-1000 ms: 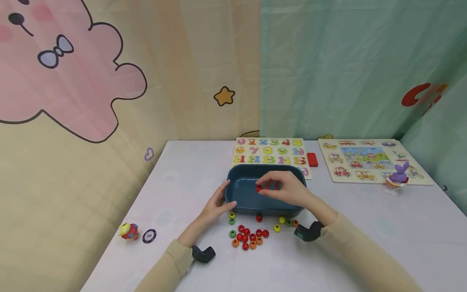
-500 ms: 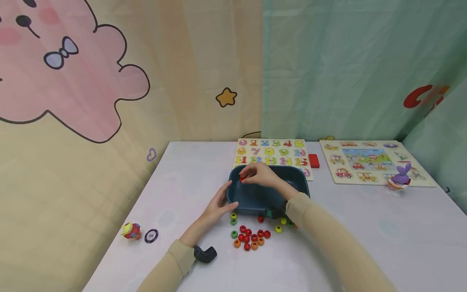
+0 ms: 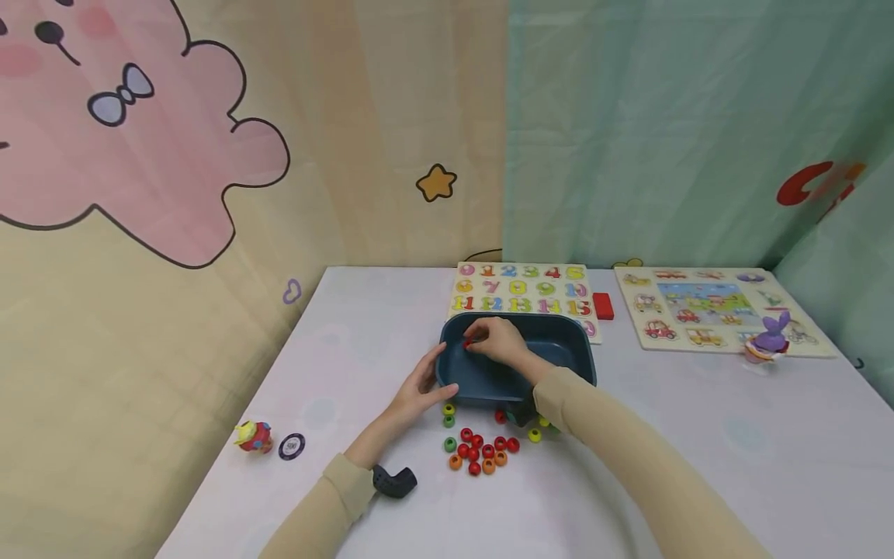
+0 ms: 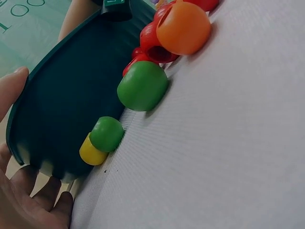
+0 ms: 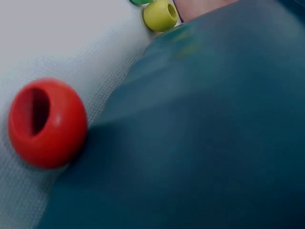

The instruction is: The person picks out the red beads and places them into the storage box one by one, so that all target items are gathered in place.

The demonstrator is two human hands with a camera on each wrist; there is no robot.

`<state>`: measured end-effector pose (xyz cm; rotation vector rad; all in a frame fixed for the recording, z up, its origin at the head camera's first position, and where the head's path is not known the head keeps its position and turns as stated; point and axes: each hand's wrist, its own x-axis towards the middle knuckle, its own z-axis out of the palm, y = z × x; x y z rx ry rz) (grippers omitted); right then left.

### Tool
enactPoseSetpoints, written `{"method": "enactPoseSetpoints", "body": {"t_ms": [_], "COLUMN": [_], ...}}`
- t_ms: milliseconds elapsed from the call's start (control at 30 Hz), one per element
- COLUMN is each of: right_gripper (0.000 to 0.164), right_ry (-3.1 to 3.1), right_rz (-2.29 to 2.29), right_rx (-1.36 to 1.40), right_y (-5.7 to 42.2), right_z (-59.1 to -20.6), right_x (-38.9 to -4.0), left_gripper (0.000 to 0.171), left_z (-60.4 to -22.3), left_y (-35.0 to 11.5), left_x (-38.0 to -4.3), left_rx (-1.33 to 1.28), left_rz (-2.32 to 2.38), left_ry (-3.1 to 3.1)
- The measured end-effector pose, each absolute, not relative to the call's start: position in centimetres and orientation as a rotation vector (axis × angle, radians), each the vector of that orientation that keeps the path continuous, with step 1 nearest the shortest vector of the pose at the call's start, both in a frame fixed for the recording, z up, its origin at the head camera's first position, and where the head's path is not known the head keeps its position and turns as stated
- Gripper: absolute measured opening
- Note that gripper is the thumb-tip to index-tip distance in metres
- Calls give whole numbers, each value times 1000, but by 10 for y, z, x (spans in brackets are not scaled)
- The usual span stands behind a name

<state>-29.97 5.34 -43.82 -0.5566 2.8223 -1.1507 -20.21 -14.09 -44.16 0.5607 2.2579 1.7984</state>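
Observation:
A dark blue rectangular tray (image 3: 566, 349) sits on the white table. My left hand (image 3: 414, 394) grips its left end, thumb at the near rim and fingers against the outer side; the left wrist view shows these fingers curled against the wall (image 4: 62, 95). Inside the tray, towards its left end, my right hand (image 3: 499, 340) pinches a red bead (image 3: 467, 342) that its fingers partly cover. Just in front of the tray lie loose beads: several red ones (image 3: 487, 451), orange ones (image 3: 489, 466), green ones (image 4: 143, 86) and yellow ones (image 3: 534, 435). The right wrist view shows a red bead (image 5: 47, 123) beside the tray wall.
Behind the tray lies a number puzzle board (image 3: 520, 287), with a red block (image 3: 604, 306) at its right. A picture puzzle board (image 3: 712, 307) and a purple rabbit toy (image 3: 771, 335) stand at the far right. On the left are a small figurine (image 3: 254, 437) and a round chip (image 3: 292, 446).
My right hand has moved left inside the tray and then slightly lower, with the red bead between its fingers. My left hand stays at the tray's left end.

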Motion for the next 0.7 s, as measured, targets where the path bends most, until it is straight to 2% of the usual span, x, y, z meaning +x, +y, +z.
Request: {"method": "enactPoseSetpoints", "body": {"t_ms": [367,533,700], "right_gripper": [21,27,33], "right_ry": [2804,2846,2726], "right_rz": [-1130,-1114,-1343], "right_rx": [-530,-490,-585], "right_y": [57,62,80], "right_z": [-436,-417,-388], "right_x": [-302,-296,-279], "left_gripper": [72,71,72], "left_z": [-442,-445,-445], "left_y": [-139,-139,-138], "left_x": [-204,-203,-203], "left_rx": [533,525,531], "left_rz": [1794,1793,1788], "left_ry": [2270,2263,2262]}}
